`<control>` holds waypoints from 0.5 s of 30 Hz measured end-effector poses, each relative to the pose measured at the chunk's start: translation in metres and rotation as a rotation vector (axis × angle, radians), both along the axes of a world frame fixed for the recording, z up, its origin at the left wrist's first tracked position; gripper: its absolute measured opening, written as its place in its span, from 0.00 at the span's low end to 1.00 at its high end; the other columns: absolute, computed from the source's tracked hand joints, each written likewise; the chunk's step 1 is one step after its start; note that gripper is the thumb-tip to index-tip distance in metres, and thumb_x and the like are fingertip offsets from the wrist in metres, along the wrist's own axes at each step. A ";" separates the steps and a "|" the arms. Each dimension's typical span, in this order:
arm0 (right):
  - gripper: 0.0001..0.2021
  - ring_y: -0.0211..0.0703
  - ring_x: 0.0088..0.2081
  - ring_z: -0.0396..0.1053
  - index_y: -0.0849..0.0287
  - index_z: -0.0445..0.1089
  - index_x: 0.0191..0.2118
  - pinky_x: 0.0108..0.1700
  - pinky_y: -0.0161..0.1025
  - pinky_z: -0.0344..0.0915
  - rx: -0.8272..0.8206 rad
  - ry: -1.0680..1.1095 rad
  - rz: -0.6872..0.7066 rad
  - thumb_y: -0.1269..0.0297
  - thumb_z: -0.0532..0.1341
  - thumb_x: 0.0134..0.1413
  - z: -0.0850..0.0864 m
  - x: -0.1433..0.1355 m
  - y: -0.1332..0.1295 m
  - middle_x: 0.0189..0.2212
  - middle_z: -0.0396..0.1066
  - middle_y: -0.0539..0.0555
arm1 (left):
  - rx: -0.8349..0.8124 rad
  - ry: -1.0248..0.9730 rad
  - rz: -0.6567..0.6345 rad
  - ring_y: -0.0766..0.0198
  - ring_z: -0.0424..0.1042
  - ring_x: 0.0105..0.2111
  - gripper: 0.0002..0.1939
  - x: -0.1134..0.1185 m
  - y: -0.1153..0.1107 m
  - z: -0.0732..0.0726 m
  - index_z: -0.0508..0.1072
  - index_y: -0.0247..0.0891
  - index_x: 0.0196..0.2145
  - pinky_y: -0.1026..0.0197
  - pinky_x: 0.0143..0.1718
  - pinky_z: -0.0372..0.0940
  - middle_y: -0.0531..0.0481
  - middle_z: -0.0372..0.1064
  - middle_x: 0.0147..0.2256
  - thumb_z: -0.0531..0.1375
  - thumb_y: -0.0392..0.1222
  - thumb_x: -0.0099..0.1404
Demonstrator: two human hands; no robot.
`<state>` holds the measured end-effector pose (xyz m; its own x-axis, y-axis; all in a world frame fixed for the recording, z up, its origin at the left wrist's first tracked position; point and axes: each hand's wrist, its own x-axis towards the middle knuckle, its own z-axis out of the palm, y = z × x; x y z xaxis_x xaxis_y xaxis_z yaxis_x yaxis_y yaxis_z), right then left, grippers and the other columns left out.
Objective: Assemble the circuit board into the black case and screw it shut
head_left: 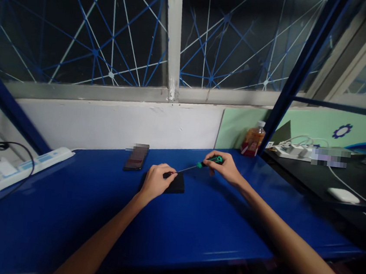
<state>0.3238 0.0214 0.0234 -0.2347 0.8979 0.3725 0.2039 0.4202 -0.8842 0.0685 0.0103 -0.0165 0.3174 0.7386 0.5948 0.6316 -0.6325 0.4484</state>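
Note:
A screwdriver (189, 168) with a green and black handle and a thin metal shaft is gripped by its handle in my right hand (224, 165). Its shaft slants down to the left, and the tip meets the fingertips of my left hand (159, 180). That hand is closed in a pinch just above a flat black box-like object (178, 185); whatever sits between its thumb and finger is too small to make out. The hand covers much of the black object, which lies on the blue table (193, 229).
Behind my left hand lies a dark phone (137, 157). A white power strip (22, 172) with a black cable runs along the left side. A drink bottle (254, 139) stands at the back right. Beyond the blue post, a black table (312, 177) holds a white case (343, 195) and cables.

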 end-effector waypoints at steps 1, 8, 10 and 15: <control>0.13 0.36 0.16 0.64 0.61 0.69 0.30 0.21 0.34 0.59 0.001 -0.002 -0.003 0.56 0.65 0.48 0.000 0.000 0.000 0.14 0.65 0.46 | 0.009 0.010 -0.002 0.60 0.74 0.31 0.05 0.000 0.000 0.001 0.78 0.40 0.31 0.60 0.34 0.65 0.50 0.76 0.32 0.61 0.36 0.61; 0.13 0.35 0.17 0.64 0.61 0.69 0.31 0.22 0.34 0.61 0.010 -0.034 0.024 0.55 0.65 0.49 -0.001 -0.001 -0.003 0.15 0.66 0.46 | 0.047 0.118 0.030 0.58 0.73 0.34 0.05 -0.002 -0.002 0.004 0.78 0.41 0.31 0.57 0.37 0.62 0.51 0.77 0.33 0.61 0.35 0.61; 0.13 0.36 0.17 0.65 0.61 0.69 0.32 0.23 0.35 0.62 -0.009 -0.026 0.066 0.54 0.64 0.50 -0.001 -0.002 -0.004 0.17 0.67 0.47 | 0.056 0.153 0.034 0.59 0.73 0.35 0.05 -0.003 -0.002 0.002 0.78 0.41 0.31 0.56 0.39 0.61 0.51 0.77 0.33 0.61 0.35 0.62; 0.13 0.38 0.17 0.68 0.59 0.65 0.37 0.22 0.36 0.65 -0.043 0.046 0.118 0.56 0.64 0.50 -0.001 -0.004 -0.004 0.18 0.68 0.47 | 0.028 0.182 0.031 0.58 0.73 0.37 0.05 -0.003 -0.001 -0.001 0.78 0.42 0.35 0.52 0.44 0.60 0.50 0.77 0.36 0.61 0.39 0.63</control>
<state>0.3201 0.0172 0.0224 -0.3232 0.8805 0.3467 0.1141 0.4000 -0.9094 0.0655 0.0091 -0.0172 0.3993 0.7333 0.5503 0.7197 -0.6225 0.3074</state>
